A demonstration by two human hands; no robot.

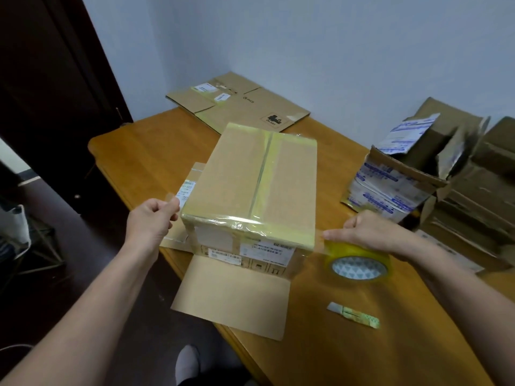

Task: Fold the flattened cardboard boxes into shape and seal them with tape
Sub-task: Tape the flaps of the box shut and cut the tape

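Box is stood near the front edge of the desk, centre seam already taped, one flap laid open toward the camera. Tape strip is stretched along the near top edge: its free end is pinched by the left hand, and the tape roll is gripped by the right hand. Flattened box is seen at the far end of the desk.

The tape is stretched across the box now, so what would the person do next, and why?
Probably press the tape end down onto the left side of the box. The left hand pinches that loose end just off it, while the right hand holds the roll at the other side.
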